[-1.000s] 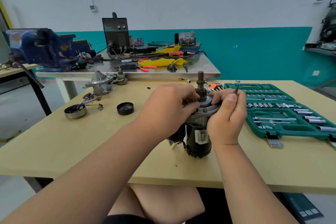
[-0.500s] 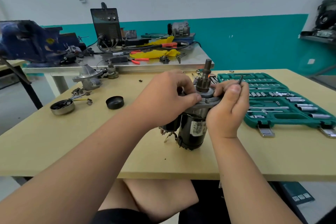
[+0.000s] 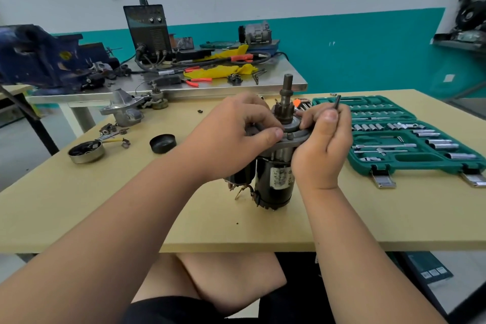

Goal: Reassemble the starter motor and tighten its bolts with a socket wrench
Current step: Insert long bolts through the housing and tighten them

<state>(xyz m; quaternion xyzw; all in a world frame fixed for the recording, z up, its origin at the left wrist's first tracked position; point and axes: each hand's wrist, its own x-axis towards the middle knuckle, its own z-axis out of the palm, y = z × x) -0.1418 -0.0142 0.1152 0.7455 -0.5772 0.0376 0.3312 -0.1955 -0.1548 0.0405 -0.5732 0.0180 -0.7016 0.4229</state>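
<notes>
The left grip (image 3: 236,137) curls over the top flange of the starter motor (image 3: 276,184), thumb and forefinger pinching at its rim. The right grip (image 3: 320,150) pinches a thin dark rod (image 3: 337,101) upright, its fingertips resting on the same flange; I cannot tell whether the rod is a bolt or a key. The motor stands on end on the desk (image 3: 131,205) directly beneath both grips, its shaft (image 3: 287,97) rising between them.

I judge the job roughly midway. The nose housing (image 3: 123,110), black cap (image 3: 163,143) and metal cup (image 3: 85,151) lie well left of the left grip. The socket set (image 3: 410,159) sits open just right of the right grip, its wrench in the case, so the bolt tightening is not yet done.
</notes>
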